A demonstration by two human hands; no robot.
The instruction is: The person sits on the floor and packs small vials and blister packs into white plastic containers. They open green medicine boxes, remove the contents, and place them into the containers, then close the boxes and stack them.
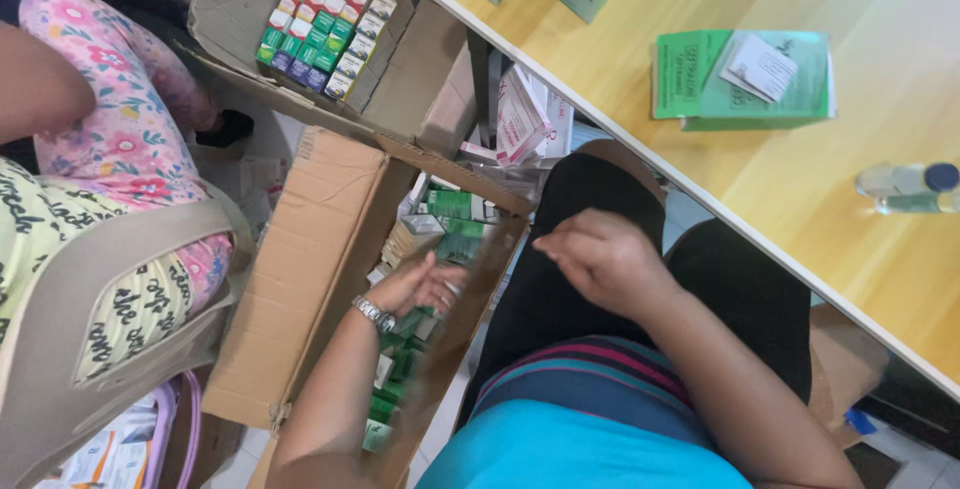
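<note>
Your left hand [415,284] reached into the open cardboard carton [300,269] on the floor, fingers curled among small green boxes [450,211], grip unclear, while your right hand [600,259] hovered loosely open, empty, above your lap.

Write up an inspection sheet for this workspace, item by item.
Surface: yellow wooden table, at the right.
Job's things: open cardboard box on the floor, holding small green cartons.
Clutter: flat green boxes and clear bottle on the table; second box of cartons.
Hands: left hand inside the box among the cartons; right hand over the lap, holding nothing visible.
Cables: nothing seen.
Surroundings: another person seated in a chair.
</note>
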